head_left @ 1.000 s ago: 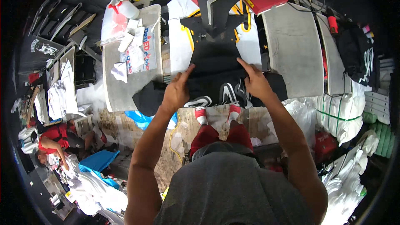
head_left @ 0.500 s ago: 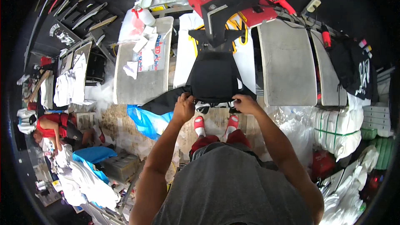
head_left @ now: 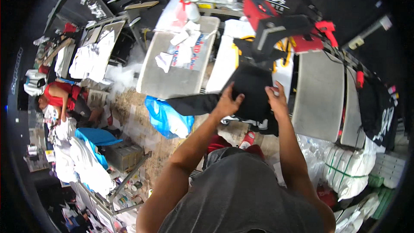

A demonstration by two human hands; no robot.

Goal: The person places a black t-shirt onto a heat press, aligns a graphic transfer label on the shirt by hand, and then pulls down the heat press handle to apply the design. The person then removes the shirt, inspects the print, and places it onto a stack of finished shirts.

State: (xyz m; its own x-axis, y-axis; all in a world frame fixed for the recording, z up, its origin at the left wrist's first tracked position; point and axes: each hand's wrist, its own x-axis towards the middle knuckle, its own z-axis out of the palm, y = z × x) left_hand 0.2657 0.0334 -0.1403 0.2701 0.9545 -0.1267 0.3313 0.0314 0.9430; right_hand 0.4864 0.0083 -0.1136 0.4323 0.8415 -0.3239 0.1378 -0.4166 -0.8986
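Note:
A black garment [head_left: 250, 84] is spread over the narrow board in front of me, with one long sleeve [head_left: 192, 103] stretched out to the left. My left hand [head_left: 227, 103] lies against the garment's left edge, its fingers and thumb apart. Opposite it, my right hand [head_left: 277, 99] touches the right edge, with thumb and fingers spread. White-marked cloth hangs at the garment's near edge. Just beyond the garment stands a red and black machine [head_left: 276, 34], its dark arm reaching over the board. White fabric with yellow lettering [head_left: 222, 69] lies beneath.
Grey boards flank me: a left one [head_left: 161, 75] with paper scraps, a right one [head_left: 319, 90]. A blue plastic bag [head_left: 168, 118] sits on the floor. A red heat gun [head_left: 327, 32] is at the back right. A person in red [head_left: 64, 95] sits far left.
My view has swung left and tilted, so the scene shifts right. Both hands have moved from the garment's near edge up along its sides, and their fingers have opened.

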